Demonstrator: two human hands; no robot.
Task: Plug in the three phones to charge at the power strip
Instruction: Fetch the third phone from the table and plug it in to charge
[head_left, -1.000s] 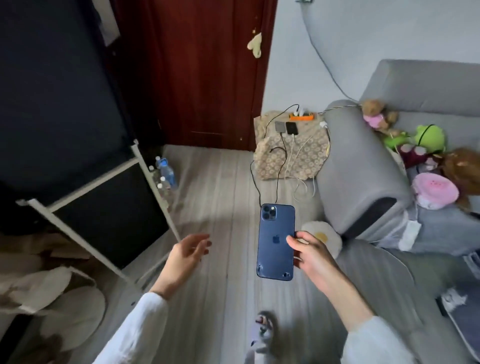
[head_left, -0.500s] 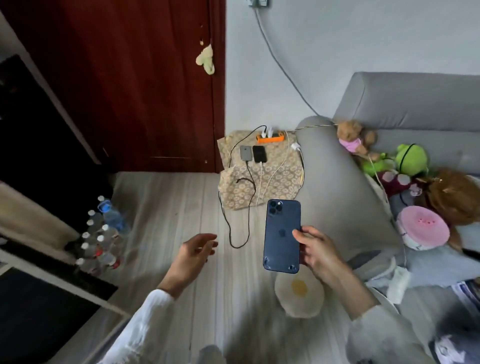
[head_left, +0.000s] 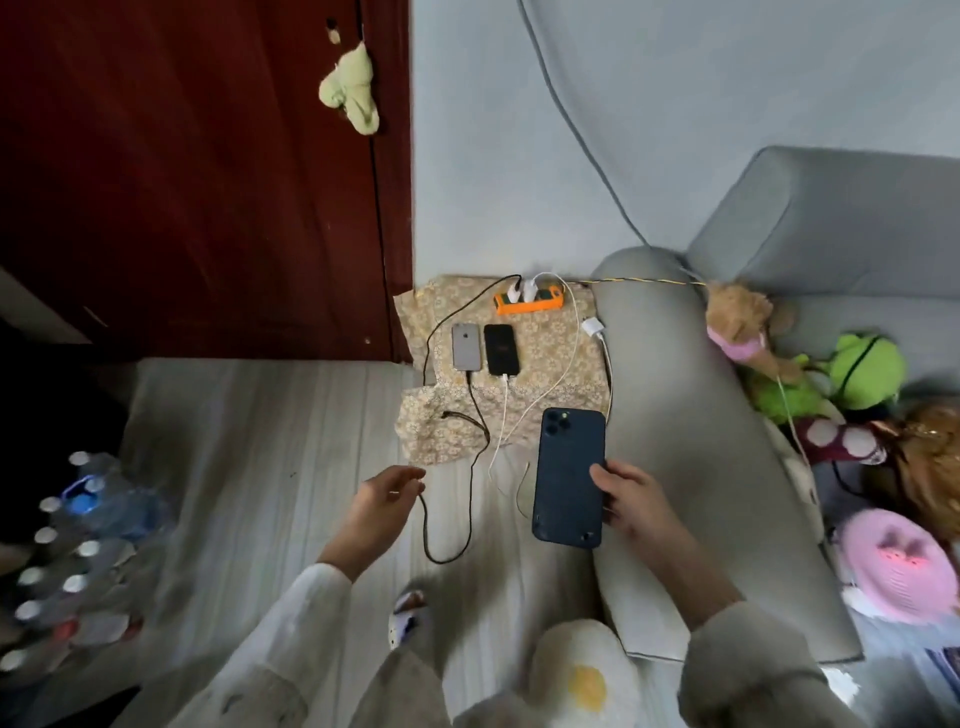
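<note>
Two phones (head_left: 484, 348) already charging beyond the fingers, the right hand (head_left: 631, 499) grips the blue phone (head_left: 569, 475), needing the loose-fingered left hand (head_left: 382, 501) to fetch a cable.

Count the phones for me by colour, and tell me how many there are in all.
Dark blue phone, held in the right hand: 1
Silver phone, on the floral cloth: 1
Black phone, on the same cloth beside the silver one: 1
Total: 3 phones
</note>
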